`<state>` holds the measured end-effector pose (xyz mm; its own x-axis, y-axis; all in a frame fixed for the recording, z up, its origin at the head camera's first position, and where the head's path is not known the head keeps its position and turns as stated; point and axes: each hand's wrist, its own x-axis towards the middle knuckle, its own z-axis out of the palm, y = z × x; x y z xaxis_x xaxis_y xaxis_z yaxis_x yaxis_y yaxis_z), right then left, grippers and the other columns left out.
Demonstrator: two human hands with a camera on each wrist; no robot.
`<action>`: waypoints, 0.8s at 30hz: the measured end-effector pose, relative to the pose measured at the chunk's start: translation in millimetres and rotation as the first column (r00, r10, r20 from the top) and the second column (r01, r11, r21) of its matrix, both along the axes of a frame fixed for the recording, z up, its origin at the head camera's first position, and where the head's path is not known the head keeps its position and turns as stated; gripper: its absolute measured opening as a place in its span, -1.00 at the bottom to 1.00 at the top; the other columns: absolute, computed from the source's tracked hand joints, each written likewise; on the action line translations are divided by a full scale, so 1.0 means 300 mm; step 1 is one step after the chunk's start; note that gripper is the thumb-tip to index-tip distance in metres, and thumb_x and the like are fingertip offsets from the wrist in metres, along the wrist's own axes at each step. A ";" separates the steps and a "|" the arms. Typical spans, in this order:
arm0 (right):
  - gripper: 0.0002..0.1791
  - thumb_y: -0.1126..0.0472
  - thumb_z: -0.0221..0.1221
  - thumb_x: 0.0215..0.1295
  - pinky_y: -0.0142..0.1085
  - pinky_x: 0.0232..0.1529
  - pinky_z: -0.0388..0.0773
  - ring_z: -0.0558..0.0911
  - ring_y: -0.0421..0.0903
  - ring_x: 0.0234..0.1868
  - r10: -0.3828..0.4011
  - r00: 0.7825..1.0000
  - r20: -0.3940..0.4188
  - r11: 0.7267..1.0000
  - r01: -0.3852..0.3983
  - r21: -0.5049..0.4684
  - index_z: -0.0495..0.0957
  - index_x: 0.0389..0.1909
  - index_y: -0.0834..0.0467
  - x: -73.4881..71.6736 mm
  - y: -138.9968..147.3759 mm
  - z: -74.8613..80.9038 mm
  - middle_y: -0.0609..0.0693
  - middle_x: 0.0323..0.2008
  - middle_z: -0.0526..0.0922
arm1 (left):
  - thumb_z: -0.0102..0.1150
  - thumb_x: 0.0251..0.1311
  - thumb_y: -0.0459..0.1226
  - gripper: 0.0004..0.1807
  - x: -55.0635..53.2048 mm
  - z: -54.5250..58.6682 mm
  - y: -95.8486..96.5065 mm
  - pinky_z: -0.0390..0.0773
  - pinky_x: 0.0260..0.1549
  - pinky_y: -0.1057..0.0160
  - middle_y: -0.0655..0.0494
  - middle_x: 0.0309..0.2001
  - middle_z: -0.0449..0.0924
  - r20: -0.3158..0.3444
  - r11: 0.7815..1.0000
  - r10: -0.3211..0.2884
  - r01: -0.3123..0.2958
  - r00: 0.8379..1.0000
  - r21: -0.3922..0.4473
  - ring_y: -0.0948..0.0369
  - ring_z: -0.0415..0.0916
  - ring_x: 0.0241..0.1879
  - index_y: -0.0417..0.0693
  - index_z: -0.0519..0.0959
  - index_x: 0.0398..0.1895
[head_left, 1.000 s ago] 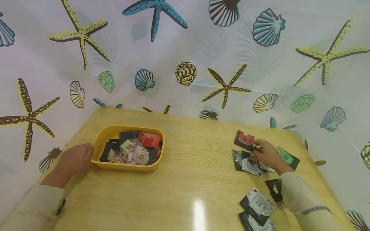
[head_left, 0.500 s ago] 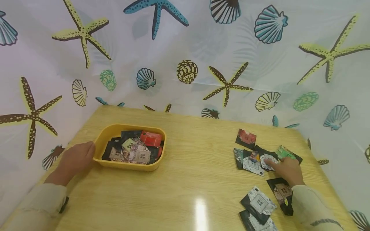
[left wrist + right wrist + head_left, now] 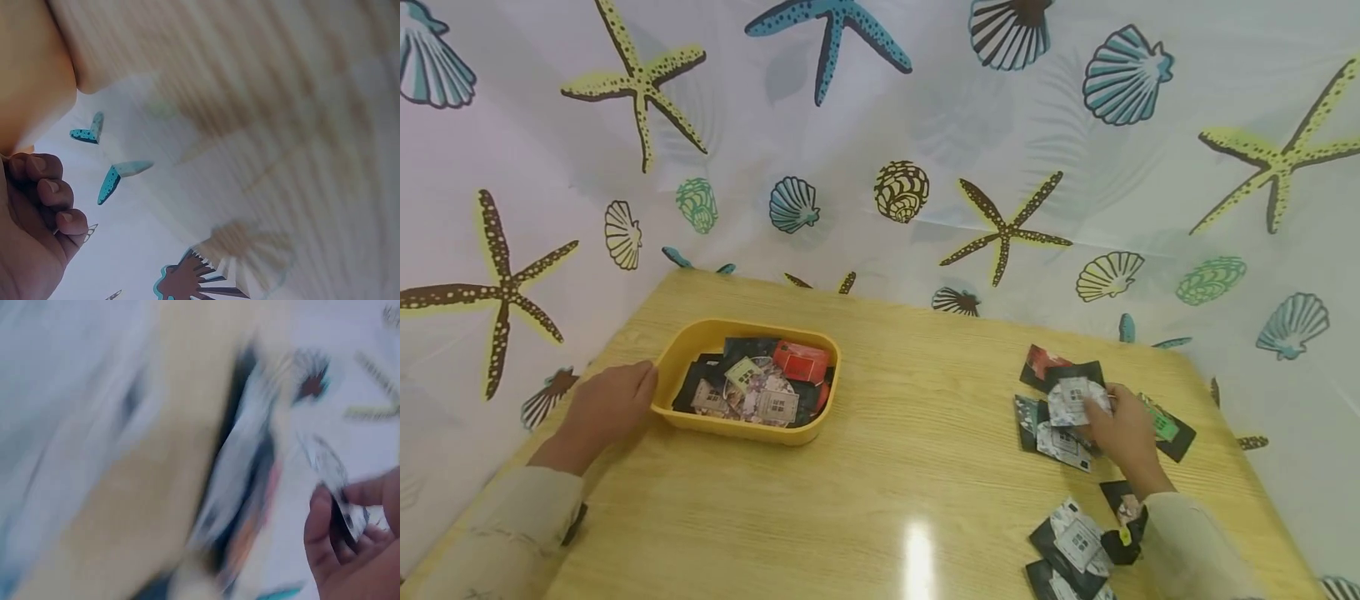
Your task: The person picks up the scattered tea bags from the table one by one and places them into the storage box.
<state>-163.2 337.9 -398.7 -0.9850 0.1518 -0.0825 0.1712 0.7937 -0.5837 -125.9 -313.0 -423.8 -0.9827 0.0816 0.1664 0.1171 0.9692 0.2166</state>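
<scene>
A yellow plastic bin (image 3: 737, 431) stands at the left of the table, with several small flat sachets (image 3: 760, 387) lying in it. At its left edge, my left hand (image 3: 606, 408) grips the rim, fingers curled; the bin wall (image 3: 37, 69) appears beside the fingers in the left wrist view. On the right side, my right hand (image 3: 1123, 433) pinches a black-and-white sachet (image 3: 1070, 402) between thumb and fingers. It is held over a cluster of other sachets (image 3: 1063, 446) and partly covers a red one (image 3: 1041, 365). Thumb and fingers also show around the sachet (image 3: 350, 519) in the right wrist view.
A sachet with a green label (image 3: 1165, 427) lies right of my right hand. Nearer me are overlapping black-and-white sachets (image 3: 1075, 542) and a dark one (image 3: 1123, 533) by the sleeve. A shell-patterned curtain (image 3: 865, 242) hangs along the wooden table's back and sides.
My right hand has moved from the cluster to the sachet at its right, taken hold of it and raised it leftward. The left hand keeps its grip on the bin.
</scene>
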 end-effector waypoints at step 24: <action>-0.57 0.23 0.18 0.41 -0.28 -0.15 0.66 0.72 0.01 -0.18 0.591 0.742 -0.318 0.700 -0.667 -0.256 0.30 0.20 0.20 -0.033 -1.034 0.080 0.16 -0.13 0.72 | -0.32 0.55 -0.18 -0.60 0.006 0.009 0.005 0.22 -0.54 0.21 0.10 -0.65 0.22 0.017 1.000 0.009 -0.009 1.000 0.015 0.16 0.20 -0.61 -0.05 0.28 -0.53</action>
